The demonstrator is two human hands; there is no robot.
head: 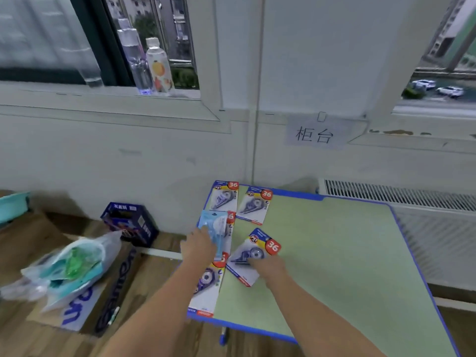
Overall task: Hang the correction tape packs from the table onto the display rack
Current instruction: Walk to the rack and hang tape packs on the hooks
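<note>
Fingers [206,231] of the left hand [199,244] are curled onto a pale blue carded correction tape pack [212,228], which is held at the left edge of the green, blue-rimmed surface [334,253], overlapping a white carded pack [230,228] beneath it. The right hand [268,266] is laid on the lower part of a tilted white card pack with a red "36" badge [253,255]; whether its fingers are clenched round the card or only pressed on it cannot be told, as they are blurred.

Two more white carded packs with purple dispensers are seen side by side at the 12 o'clock end of the surface, one at the far-left corner [224,195] and one just beside it toward 3 o'clock [255,206]. Another such pack [207,287] lies along the left edge toward 6 o'clock, partly hidden under the left forearm.

At 9 o'clock, on the wooden floor, a dark blue cardboard box [131,224] and a clear plastic bag with green and teal contents [74,264] are seen. At 11 o'clock, two clear plastic bottles [148,65] stand on the window sill. A paper sign [315,132] is fixed to the wall at 12 o'clock.
</note>
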